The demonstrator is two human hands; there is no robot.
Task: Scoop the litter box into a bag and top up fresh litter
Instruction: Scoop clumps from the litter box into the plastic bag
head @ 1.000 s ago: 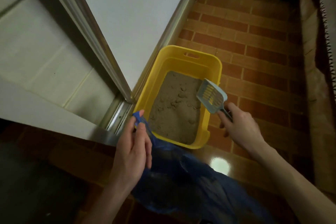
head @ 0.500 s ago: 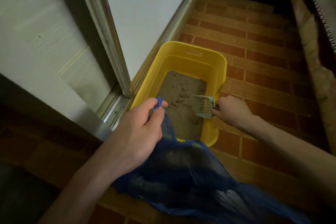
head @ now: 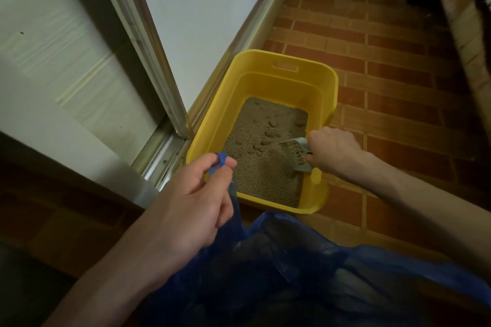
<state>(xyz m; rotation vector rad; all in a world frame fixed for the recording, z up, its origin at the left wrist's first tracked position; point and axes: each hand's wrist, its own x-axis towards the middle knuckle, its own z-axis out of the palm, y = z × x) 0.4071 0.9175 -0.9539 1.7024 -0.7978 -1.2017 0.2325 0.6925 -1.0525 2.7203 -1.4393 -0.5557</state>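
In the yellow box (head: 265, 79), right hand (head: 332, 150) grips scoop (head: 296, 152) (left hand (head: 191, 204) pinches bag (head: 292, 273)).

Scoop (head: 295, 152) in litter box (head: 255, 74), right side; bag (head: 292, 273) before box.

A single head-worn wide-angle camera looks steeply down from close above at the yellow plastic litter box (head: 305, 82) on the brick-patterned tiled floor (head: 398, 93).

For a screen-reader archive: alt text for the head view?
A right hand digs a grey litter scoop into a yellow litter box, while the left hand pinches open a blue bag below.
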